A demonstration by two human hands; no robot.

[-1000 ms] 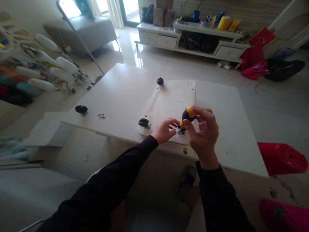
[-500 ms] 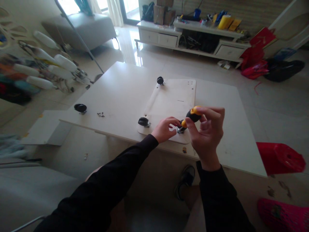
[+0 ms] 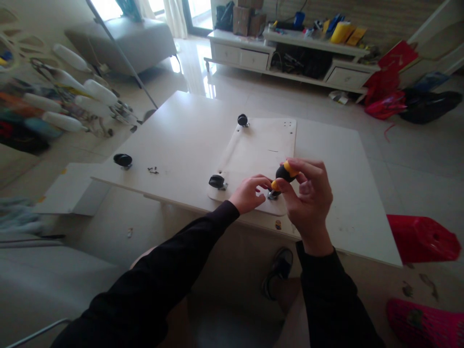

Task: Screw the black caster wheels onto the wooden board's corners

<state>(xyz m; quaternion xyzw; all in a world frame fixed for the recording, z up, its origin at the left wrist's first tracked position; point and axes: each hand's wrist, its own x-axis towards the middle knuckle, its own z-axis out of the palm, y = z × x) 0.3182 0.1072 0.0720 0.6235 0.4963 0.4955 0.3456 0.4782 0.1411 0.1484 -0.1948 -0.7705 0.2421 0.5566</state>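
White and low, a box (image 3: 65, 191) sat on the floor just off the left end of the tabletop (image 3: 174, 140). On that end stood a separate black caster (image 3: 122, 160), with a few small dark pieces (image 3: 154, 170) to its right, well apart from both hands. In the middle lay a pale panel (image 3: 250, 147), its long axis running near to far; the near left caster (image 3: 216, 181) stood on one corner and the far left caster (image 3: 242, 120) on another, while the far right corner showed small holes. The left hand (image 3: 247, 194) reached over the near edge with its fingers curled at the near right caster (image 3: 272, 195); whether its grip clasped it could not be told, as the fingers and tool covered much of that wheel. The yellow and black screwdriver (image 3: 283, 173) stood over this corner, long axis slanted, butt up and right, shaft down and left to the caster's metal mount. The right hand (image 3: 311, 205) had its grip wrapped round the handle. Farther right, a red plastic object (image 3: 416, 237) showed beyond the tabletop's right end.
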